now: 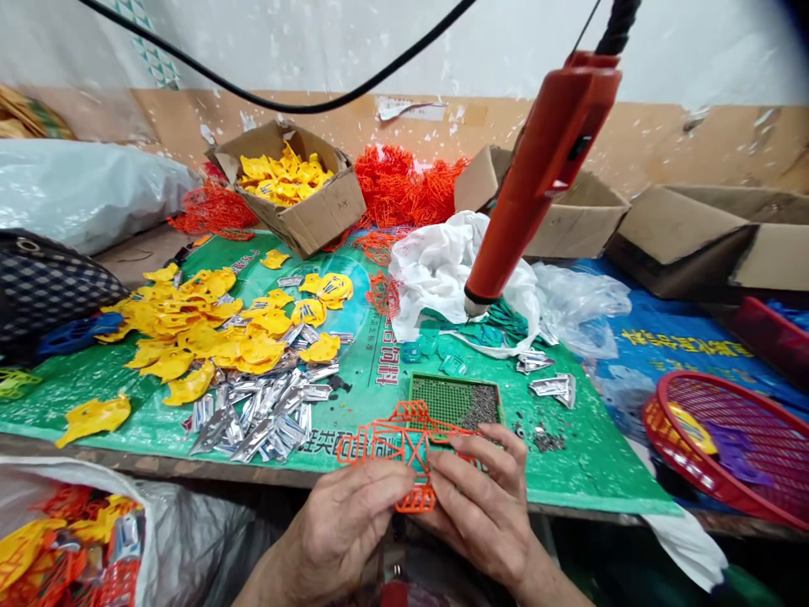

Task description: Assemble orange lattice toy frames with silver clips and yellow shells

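Pinching an orange lattice piece (414, 456) in left hand (345, 518) and right hand (484, 497) at bottom centre of the frame, so probably at the positioning step tbh, and next up likely gotta steady it without bending anything.

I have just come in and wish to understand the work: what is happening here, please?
A person holds an orange lattice piece between the left hand and the right hand, at the table's near edge. A red tool hangs above, untouched. Just beyond the piece is a green tray with small dark bits. Yellow pieces and silvery pieces lie heaped to the left.
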`<move>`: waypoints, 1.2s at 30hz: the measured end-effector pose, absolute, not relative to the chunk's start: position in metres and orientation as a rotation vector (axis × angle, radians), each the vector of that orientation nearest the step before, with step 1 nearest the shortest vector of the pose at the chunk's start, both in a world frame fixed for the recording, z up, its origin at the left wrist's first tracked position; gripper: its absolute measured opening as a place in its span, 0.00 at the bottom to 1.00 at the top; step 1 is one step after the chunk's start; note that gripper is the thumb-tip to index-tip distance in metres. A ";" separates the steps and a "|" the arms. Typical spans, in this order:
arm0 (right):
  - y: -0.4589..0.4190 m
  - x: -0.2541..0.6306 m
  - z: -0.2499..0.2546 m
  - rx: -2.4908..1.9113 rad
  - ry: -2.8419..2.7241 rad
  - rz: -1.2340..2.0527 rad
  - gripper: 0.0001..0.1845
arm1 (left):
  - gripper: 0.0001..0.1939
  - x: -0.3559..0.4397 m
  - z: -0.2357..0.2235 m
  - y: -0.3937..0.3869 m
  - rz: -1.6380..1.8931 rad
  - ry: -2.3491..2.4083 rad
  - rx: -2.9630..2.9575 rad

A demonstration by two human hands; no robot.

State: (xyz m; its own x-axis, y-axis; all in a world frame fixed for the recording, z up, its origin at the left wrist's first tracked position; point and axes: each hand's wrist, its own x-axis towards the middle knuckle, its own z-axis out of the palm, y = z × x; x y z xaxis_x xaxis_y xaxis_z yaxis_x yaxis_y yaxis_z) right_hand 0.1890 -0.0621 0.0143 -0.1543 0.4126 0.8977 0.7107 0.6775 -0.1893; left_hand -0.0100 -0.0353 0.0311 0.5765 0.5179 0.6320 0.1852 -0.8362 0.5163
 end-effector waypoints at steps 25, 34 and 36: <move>-0.063 0.182 0.023 -0.934 -1.771 -0.255 0.06 | 0.10 -0.012 0.032 -0.037 1.173 0.662 2.371; -0.065 0.181 0.020 -0.929 -1.777 -0.236 0.06 | 0.11 -0.012 0.033 -0.036 1.148 0.567 2.368; -0.066 0.180 0.019 -0.935 -1.769 -0.237 0.06 | 0.11 -0.013 0.033 -0.036 1.141 0.562 2.373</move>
State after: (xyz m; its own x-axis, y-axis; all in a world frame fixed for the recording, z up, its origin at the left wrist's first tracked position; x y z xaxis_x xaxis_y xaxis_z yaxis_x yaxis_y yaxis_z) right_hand 0.1802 -0.0655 0.0194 -0.1219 0.4762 0.8708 0.6885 0.6726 -0.2714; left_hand -0.0130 -0.0358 0.0330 0.5760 0.5339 0.6190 0.1659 -0.8179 0.5510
